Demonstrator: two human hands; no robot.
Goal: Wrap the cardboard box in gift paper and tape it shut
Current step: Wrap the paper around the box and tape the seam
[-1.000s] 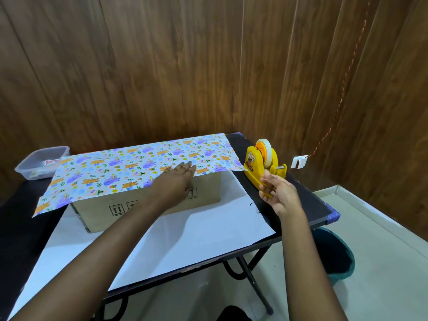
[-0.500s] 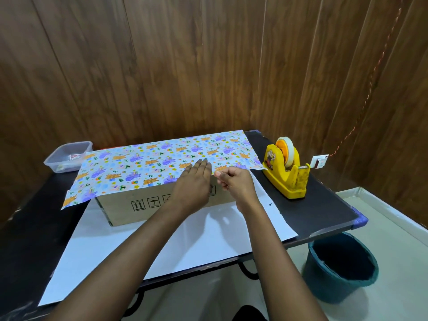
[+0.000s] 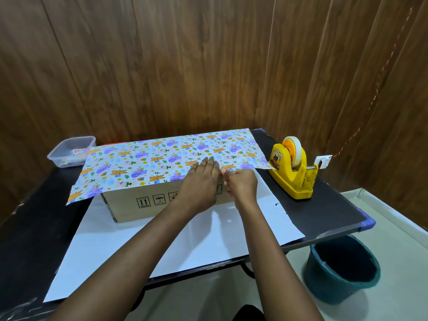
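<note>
On the black table point(image 3: 324, 212) the cardboard box point(image 3: 129, 202) sits under gift paper point(image 3: 150, 163) pinned by the flat, fingers-together left hand point(image 3: 200, 181), the right hand point(image 3: 240, 184) pinching its edge with curled fingers; easing that pressure could let it slip crooked.

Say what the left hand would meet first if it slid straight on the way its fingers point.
Probably only more of the patterned gift paper over the brown cardboard box; beyond it, the left hand would likely reach the wooden panel wall.

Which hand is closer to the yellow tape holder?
Right. The right hand curls at the gift paper's edge, left of the tape dispenser; the left hand lies flat farther left.
</note>
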